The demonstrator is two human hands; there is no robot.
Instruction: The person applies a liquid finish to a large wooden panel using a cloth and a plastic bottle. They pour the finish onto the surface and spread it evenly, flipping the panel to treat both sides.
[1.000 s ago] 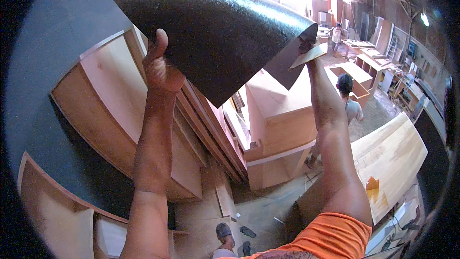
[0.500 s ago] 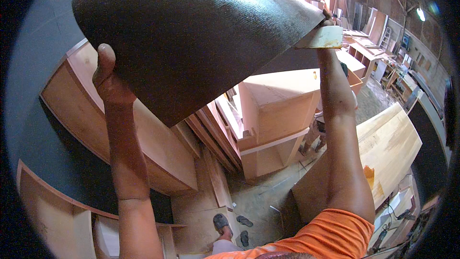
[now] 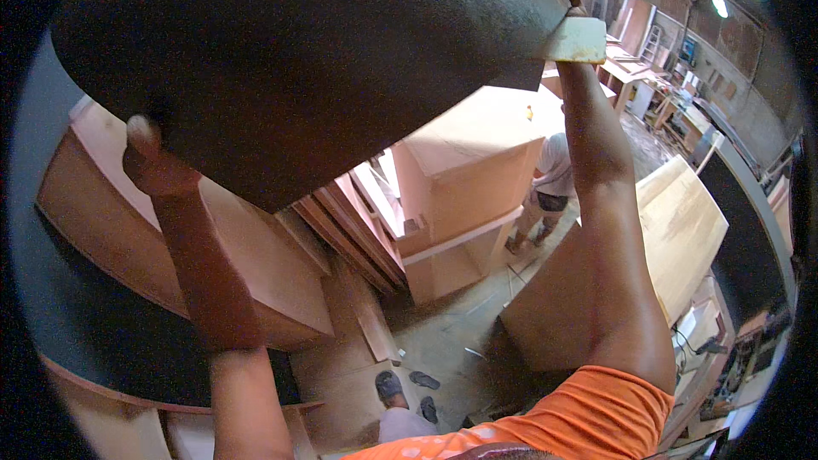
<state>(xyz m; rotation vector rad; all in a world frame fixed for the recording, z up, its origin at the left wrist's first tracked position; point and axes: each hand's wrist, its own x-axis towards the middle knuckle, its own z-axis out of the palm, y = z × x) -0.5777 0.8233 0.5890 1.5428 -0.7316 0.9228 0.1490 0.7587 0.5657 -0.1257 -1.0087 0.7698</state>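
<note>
A large dark, textured flexible sheet [image 3: 315, 60] is held up and bowed in front of me, filling the upper part of the view. My left hand [image 3: 158, 158] grips its lower left edge, thumb on the near face and fingers hidden behind. At the sheet's right end, my right hand [image 3: 577, 7] is raised high and closed around the corner, mostly covered. A flat, pale, rectangular spreader [image 3: 581, 39] with brownish stains along its edge sticks out just below that hand, seemingly held with the sheet.
A wooden cabinet carcass [image 3: 473, 162] stands ahead, beside stacked boards [image 3: 341, 234]. Long wooden panels [image 3: 213, 255] lie on the left. A pale board [image 3: 673, 230] with a slanted top is at right. Behind the cabinet a person [image 3: 554, 175] stands. Loose sandals [image 3: 423, 381] lie near my foot.
The sheet and both hands have shifted up and left in view, and the sheet looks larger. More of the person behind the cabinet shows. Both grips stay the same.
</note>
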